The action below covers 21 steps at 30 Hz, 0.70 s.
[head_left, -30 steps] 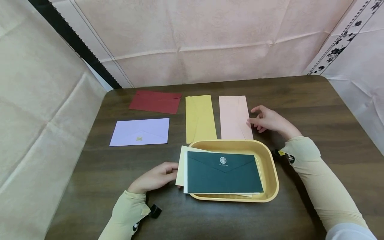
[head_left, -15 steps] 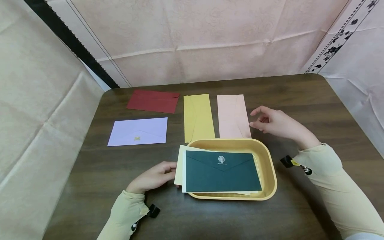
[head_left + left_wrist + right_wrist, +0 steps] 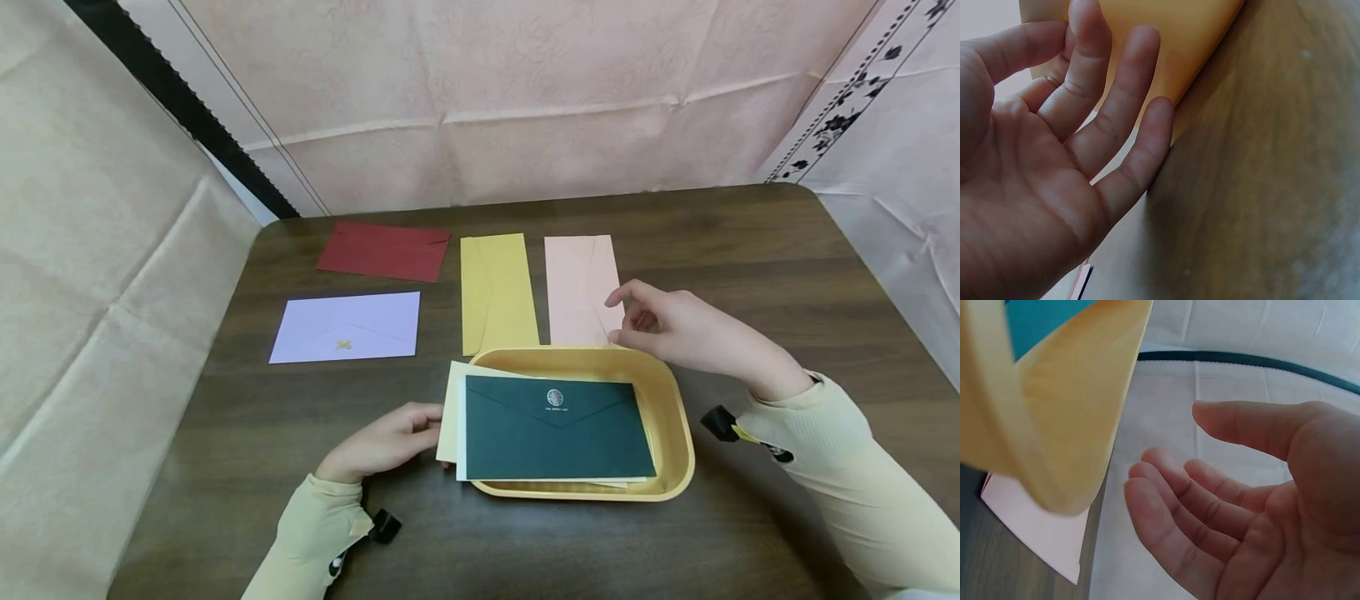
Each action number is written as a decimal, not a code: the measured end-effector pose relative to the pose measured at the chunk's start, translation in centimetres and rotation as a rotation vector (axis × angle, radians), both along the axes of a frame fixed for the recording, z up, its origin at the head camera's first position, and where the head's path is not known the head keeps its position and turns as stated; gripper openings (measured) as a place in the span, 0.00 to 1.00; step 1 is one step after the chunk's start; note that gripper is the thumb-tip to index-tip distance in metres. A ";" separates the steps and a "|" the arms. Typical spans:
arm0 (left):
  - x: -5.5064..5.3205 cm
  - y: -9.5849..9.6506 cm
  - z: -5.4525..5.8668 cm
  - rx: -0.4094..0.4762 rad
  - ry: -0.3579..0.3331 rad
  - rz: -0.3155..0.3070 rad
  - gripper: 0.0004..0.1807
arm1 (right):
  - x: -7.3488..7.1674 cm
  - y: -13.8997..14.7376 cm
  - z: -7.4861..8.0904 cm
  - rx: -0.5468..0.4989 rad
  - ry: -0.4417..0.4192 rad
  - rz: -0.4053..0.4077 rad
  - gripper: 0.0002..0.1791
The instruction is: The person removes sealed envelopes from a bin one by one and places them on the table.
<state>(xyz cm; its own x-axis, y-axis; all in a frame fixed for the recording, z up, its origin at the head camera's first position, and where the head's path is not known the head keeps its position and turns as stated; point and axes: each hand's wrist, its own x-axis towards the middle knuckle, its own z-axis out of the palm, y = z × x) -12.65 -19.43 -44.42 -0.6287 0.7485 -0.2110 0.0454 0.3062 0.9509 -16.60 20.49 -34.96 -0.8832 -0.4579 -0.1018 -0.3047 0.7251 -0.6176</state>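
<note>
Green envelope (image 3: 558, 433): lay across tray (image 3: 667, 417) between left hand (image 3: 384, 442), grip unclear, and loose, empty right hand (image 3: 678, 329); probably needed level support.

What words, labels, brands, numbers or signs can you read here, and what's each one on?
No wording is legible.
Dark green envelope: a pale round emblem with a line of lettering beneath, too small to read.
Lavender envelope: a small gold mark, its shape unclear; no letters or numbers I can make out.
</note>
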 end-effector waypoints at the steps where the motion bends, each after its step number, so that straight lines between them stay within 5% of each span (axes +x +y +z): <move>1: 0.0 0.0 0.0 0.000 -0.002 0.002 0.13 | 0.2 -0.1 0.1 0.002 0.005 0.013 0.20; 21: 0.2 0.1 0.4 0.007 -0.017 0.018 0.16 | 2.1 -2.4 0.2 0.072 -0.053 0.204 0.18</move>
<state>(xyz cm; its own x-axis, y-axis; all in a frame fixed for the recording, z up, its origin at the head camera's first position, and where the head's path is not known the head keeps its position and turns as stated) -12.41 -19.35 -44.05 -0.6384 0.7386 -0.2168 0.0237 0.3004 0.9535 -14.45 18.06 -34.81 -0.7657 -0.6159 -0.1852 -0.4175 0.6950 -0.5854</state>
